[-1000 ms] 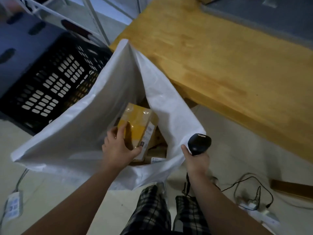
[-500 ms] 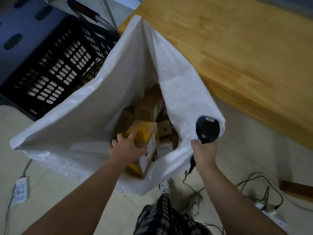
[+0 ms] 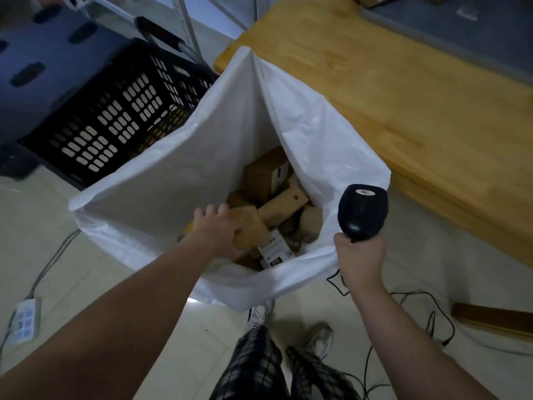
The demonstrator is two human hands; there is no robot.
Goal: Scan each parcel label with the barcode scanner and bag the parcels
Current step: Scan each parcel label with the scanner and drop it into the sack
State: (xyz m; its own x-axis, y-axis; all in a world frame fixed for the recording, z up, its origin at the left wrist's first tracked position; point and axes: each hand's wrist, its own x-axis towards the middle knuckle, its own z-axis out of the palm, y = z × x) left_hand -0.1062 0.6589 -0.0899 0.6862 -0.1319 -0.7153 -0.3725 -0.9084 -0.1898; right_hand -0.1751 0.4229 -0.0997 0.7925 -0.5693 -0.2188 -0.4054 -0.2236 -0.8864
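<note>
As the left hand (image 3: pixel 219 230) lowers its gripped parcel (image 3: pixel 251 229) deeper into the bag (image 3: pixel 173 183) | right hand (image 3: pixel 359 256) clasps scanner (image 3: pixel 362 215) | bagging nearly done, release pending.

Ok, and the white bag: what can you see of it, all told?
The bag is a large white sack, seemingly woven plastic, standing on the floor between a black crate and a wooden table. Its mouth gapes wide, the far rim rising to a peak. Brown cardboard parcels lie piled inside. The left hand reaches in, gripping one parcel; the right hand, holding the scanner, seems to pinch the near rim too.
</note>
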